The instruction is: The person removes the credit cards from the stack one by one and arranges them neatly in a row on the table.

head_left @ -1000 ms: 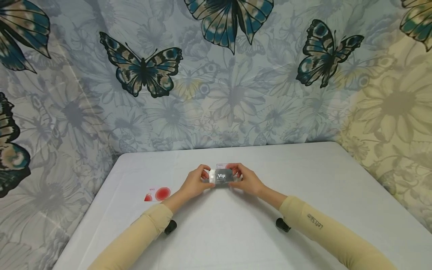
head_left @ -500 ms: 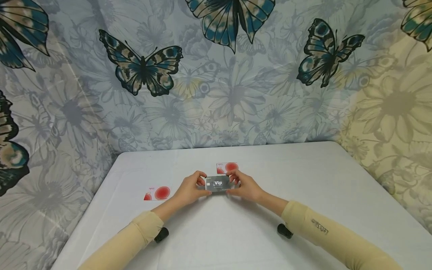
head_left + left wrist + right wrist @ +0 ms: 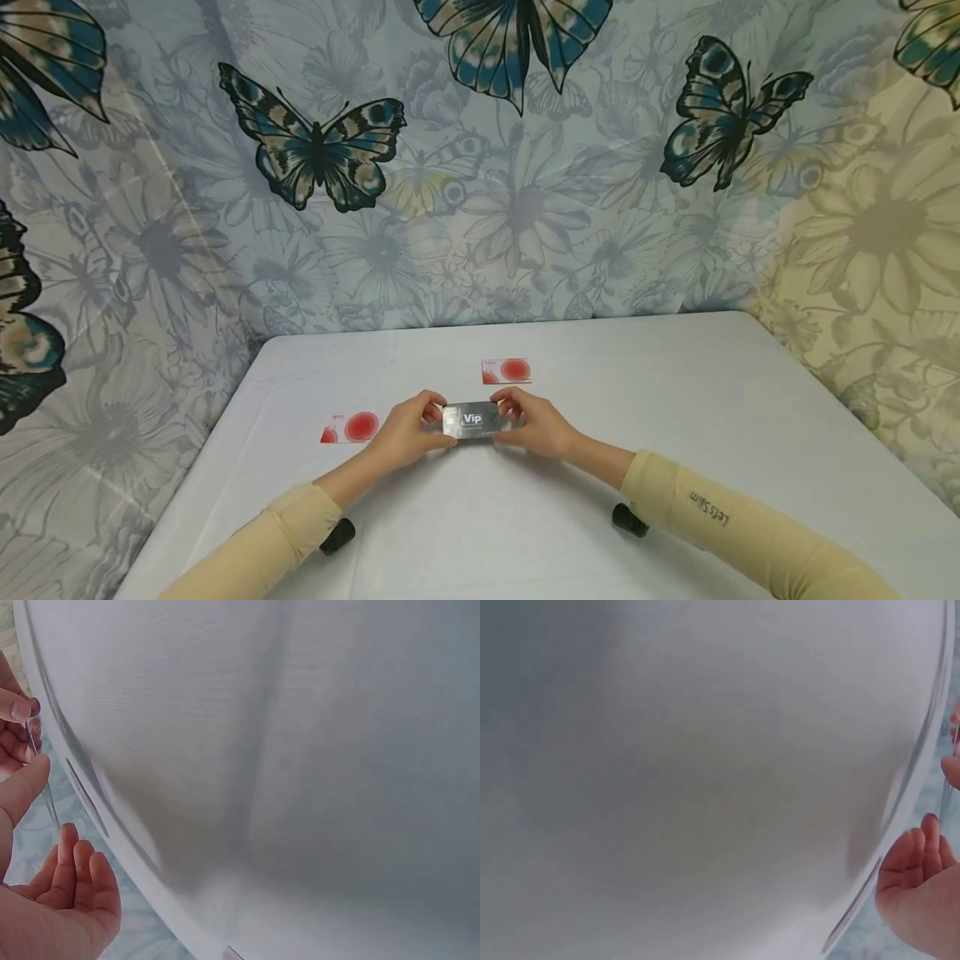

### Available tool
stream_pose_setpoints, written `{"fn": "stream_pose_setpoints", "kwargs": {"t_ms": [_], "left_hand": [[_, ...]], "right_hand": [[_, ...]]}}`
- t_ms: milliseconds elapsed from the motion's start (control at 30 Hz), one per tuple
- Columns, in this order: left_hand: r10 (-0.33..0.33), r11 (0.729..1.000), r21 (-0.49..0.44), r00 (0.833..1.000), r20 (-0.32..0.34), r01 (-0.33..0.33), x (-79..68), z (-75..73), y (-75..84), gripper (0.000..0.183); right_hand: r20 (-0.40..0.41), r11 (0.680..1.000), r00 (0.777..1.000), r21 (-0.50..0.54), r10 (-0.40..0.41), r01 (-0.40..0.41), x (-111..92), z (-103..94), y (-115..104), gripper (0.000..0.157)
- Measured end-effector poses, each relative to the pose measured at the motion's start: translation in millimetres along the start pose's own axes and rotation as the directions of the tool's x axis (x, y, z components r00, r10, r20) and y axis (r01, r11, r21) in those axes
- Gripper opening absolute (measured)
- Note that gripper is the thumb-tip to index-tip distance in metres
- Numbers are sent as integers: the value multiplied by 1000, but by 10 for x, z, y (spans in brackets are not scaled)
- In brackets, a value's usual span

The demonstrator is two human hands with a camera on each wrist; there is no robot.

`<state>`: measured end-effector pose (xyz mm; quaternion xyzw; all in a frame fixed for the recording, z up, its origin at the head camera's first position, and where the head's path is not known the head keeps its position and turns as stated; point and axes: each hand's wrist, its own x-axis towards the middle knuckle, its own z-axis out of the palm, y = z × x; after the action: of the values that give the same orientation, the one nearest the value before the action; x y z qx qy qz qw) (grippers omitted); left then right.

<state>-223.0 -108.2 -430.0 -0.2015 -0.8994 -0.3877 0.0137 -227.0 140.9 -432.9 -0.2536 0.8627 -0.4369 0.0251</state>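
A grey card (image 3: 471, 420) with "Vip" printed on it is held between both hands, its face turned toward the head camera. The left hand (image 3: 405, 433) pinches its left end between thumb and fingers, while the right hand (image 3: 543, 427) pinches the other end. From the left wrist, the card (image 3: 49, 801) appears as a thin edge raised above the table, and the left hand (image 3: 71, 904) shows with fingertips at its edge. Part of the right hand (image 3: 915, 892) and a sliver of card are visible at the right wrist view's border.
A red-and-white card (image 3: 514, 370) lies on the white table (image 3: 675, 400) beyond the hands. Another red-and-white card (image 3: 360, 427) lies left, close by the left hand. A butterfly-patterned cloth (image 3: 525, 208) stands behind the table's far edge.
Both hands have brought the grey card toward the person and slightly left. The far red-and-white card, partly covered before, now shows fully.
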Motion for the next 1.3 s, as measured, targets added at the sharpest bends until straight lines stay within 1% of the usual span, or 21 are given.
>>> {"fn": "stream_pose_setpoints", "kwargs": {"t_ms": [133,200,467,600,700,767,1000,1067,1200,1300], "left_hand": [[-10,1000,5,1000,5,10,-50,-37,-18,51],[-16,1000,25,1000,4,15,-78,-53,-28,51],[-55,995,78,998,3,55,-177,-133,-80,49],[-65,993,94,998,-2,65,-208,-183,-121,49],[-72,992,103,997,7,71,-220,-223,-163,50],[-78,991,107,997,17,75,-224,-252,-193,50],[-60,989,138,997,49,52,-218,-383,-325,51],[-66,989,140,996,59,57,-217,-427,-358,51],[-112,982,164,991,79,98,-214,-505,-435,51],[-115,978,184,989,90,97,-210,-549,-501,53]], "right_hand": [[19,1000,1000,-7,7,-7,0,38,-28,50],[26,1000,1000,-10,9,-9,4,56,-41,50],[46,999,999,-37,-15,17,52,150,-85,50],[63,999,998,-40,1,1,98,201,-112,50],[77,999,997,-47,18,-14,133,232,-131,50],[84,998,996,-58,14,-9,164,251,-143,49],[107,995,994,-98,-3,14,307,324,-171,49],[110,994,994,-103,-17,28,352,348,-181,49],[123,993,992,-110,-30,44,440,407,-196,48],[134,991,991,-127,-24,41,494,454,-199,48]]}}
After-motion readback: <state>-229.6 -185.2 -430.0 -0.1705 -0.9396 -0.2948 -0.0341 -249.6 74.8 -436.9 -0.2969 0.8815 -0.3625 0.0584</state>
